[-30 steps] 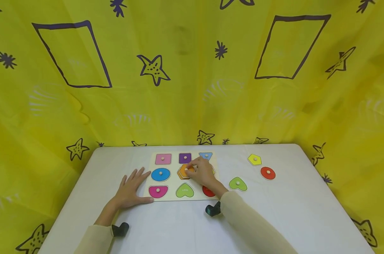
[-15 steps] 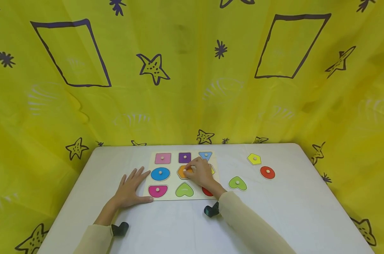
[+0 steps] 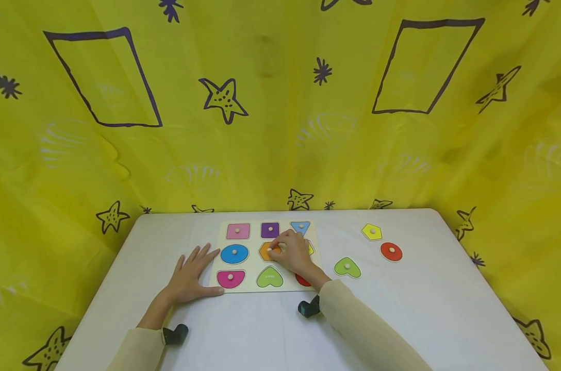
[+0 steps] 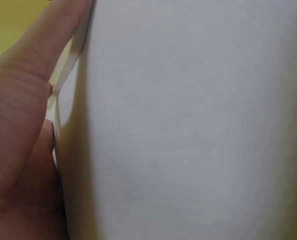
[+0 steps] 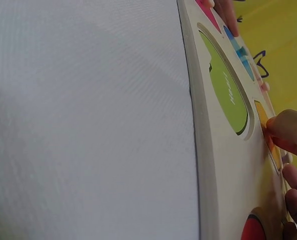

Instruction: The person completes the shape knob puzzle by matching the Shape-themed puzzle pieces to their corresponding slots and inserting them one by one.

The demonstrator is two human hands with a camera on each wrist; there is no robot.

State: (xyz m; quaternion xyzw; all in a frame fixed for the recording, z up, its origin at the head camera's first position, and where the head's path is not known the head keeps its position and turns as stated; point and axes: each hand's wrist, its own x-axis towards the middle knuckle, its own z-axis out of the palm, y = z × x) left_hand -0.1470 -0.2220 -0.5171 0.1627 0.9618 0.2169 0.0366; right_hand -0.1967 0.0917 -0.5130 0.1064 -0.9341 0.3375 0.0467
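A cream shape puzzle board (image 3: 253,265) lies flat on the table. My right hand (image 3: 295,255) pinches the small knob of an orange hexagon piece (image 3: 264,252), which sits in the middle of the board. Spread fingers of my left hand (image 3: 191,275) rest at the board's left edge, thumb by its near corner. Knobbed pieces on the board include a pink rectangle (image 3: 243,235), purple square (image 3: 265,233), blue oval (image 3: 227,256), magenta half-circle (image 3: 236,282) and light-blue triangle (image 3: 297,224). A green heart recess (image 5: 226,92) shows no knob. My right hand partly covers yellow and red recesses.
Right of the board lie a loose green heart piece (image 3: 342,269), a yellow pentagon piece (image 3: 367,230) and a red round piece (image 3: 387,256). A white cloth covers the table (image 3: 243,335). A yellow patterned curtain (image 3: 271,154) hangs at the back and sides.
The orange hexagon, sitting raised and offset over its outline one second ago, has settled flush into it. My right hand moved slightly left with it; my left hand stayed still.
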